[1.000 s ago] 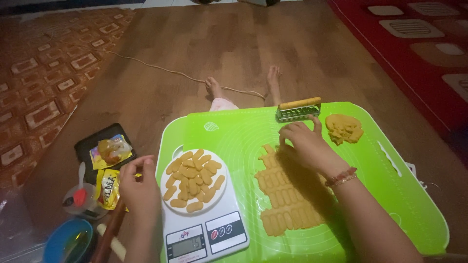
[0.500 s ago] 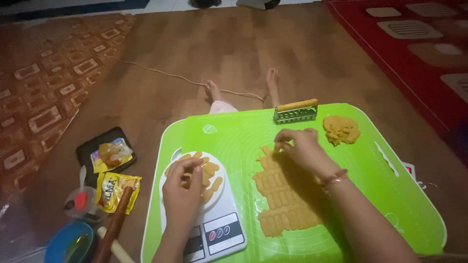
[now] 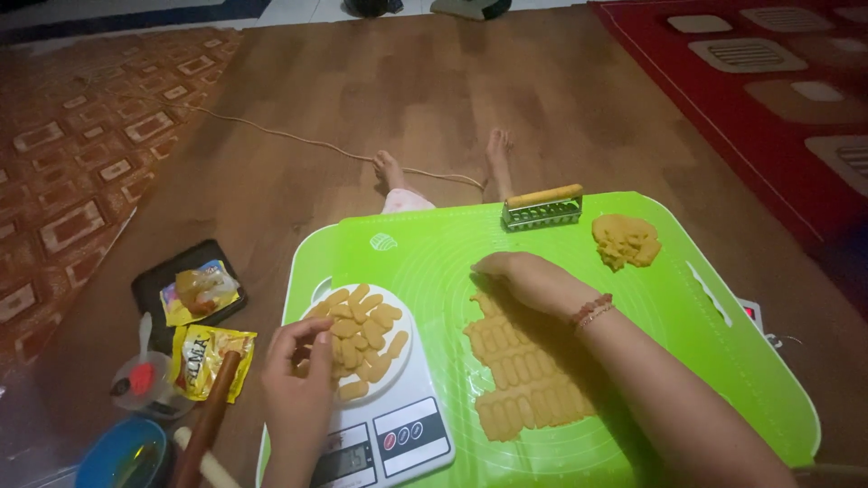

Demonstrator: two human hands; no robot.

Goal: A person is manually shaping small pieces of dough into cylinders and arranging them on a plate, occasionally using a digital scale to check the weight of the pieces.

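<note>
Left hand (image 3: 298, 384) pinched on small oblong dough piece (image 3: 318, 354) at white scale plate (image 3: 398, 369) edge; right hand (image 3: 533, 280) flat, fingers together, on scored dough sheet (image 3: 524, 380). Pile may be spilled if plate is nudged.

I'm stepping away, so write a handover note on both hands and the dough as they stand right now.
Left hand: fingers on the edge of the plate on the kitchen scale, among the cut dough pieces; whether it grips one cannot be told.
Right hand: palm down at the top end of the scored dough sheet on the green mat.
Done: a pile of pieces on the plate.
Left: most of the sheet, plus the dough lump beside the roller cutter.
</note>
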